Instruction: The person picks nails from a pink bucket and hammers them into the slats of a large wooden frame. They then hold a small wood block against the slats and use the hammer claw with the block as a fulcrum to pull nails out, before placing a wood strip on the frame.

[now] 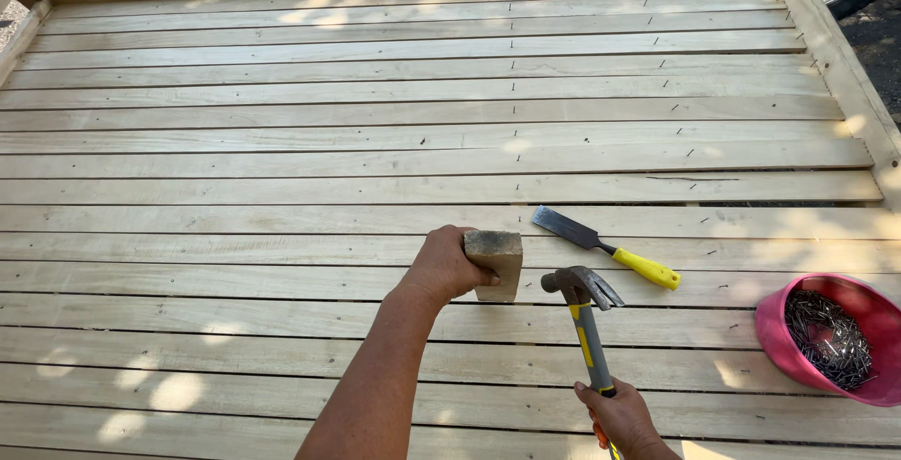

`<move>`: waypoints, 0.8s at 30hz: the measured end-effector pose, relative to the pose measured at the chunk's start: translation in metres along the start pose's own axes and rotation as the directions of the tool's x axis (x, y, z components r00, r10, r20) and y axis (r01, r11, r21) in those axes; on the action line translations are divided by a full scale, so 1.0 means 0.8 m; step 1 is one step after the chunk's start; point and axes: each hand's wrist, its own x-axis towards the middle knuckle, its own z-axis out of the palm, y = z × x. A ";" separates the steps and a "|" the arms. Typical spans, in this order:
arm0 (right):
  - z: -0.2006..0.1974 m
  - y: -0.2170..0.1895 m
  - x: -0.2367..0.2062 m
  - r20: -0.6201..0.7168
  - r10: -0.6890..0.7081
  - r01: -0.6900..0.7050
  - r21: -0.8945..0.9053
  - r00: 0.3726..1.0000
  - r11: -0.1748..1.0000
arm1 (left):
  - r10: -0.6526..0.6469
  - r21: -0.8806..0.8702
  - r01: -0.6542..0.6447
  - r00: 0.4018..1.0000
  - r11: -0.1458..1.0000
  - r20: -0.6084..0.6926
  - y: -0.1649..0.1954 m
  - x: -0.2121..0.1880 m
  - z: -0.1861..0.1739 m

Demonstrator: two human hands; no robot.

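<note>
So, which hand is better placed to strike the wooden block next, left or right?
Probably the right hand. It grips the claw hammer by its handle, and the head hangs just right of the wooden block. The left hand is wrapped around the block, standing it on the slats.

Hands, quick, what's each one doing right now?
Left hand: closed on a small wooden block standing on the slatted wood surface.
Right hand: closed around the handle of a claw hammer.
</note>
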 end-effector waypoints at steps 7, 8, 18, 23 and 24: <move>-0.005 -0.013 -0.010 0.001 -0.030 0.030 -0.031 1.000 0.999 | -0.125 0.022 0.125 0.992 0.992 0.005 -0.026 -0.003 0.018; -0.007 -0.016 -0.012 -0.002 -0.053 0.053 -0.028 0.999 0.998 | -0.123 0.026 0.123 0.992 0.992 0.005 -0.026 -0.002 0.018; 0.036 -0.031 -0.013 -0.024 0.050 -0.050 -0.019 0.998 0.999 | -0.140 0.094 0.137 0.990 0.986 0.030 -0.016 0.009 0.023; 0.020 -0.040 -0.008 -0.096 -0.134 0.145 0.115 0.986 0.983 | -0.097 0.093 0.095 0.995 0.991 0.008 -0.022 0.008 0.025; 0.019 -0.036 -0.011 -0.128 -0.207 0.227 0.173 0.970 0.958 | -0.095 0.091 0.094 0.995 0.991 0.014 -0.023 0.008 0.025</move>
